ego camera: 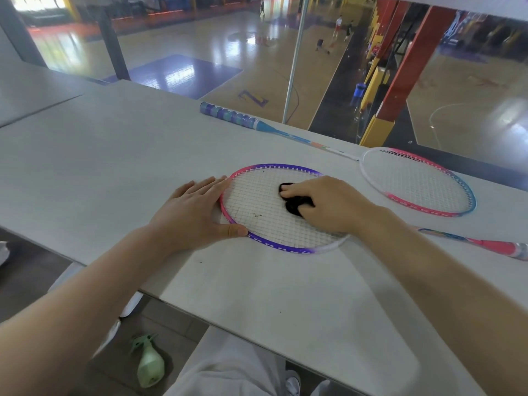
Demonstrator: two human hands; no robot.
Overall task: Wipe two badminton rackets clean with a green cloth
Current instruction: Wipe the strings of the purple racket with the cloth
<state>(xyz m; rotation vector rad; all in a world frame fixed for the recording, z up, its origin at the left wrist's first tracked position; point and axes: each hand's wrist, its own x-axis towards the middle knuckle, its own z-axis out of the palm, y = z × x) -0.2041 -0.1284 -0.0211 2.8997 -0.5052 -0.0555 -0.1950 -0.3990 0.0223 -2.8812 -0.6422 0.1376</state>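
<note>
Right now my right hand (328,205) has its fingers curled round the cloth (294,204), which looks dark here, pressing it onto the strings of the near racket (274,247). Just left of them, my left hand (197,212) lies flat with fingers straight, steadying the rim. I judge the first racket's wiping is underway; the second racket (457,201), beyond my right fingers, waits untouched, so next I keep rubbing across the strings
</note>
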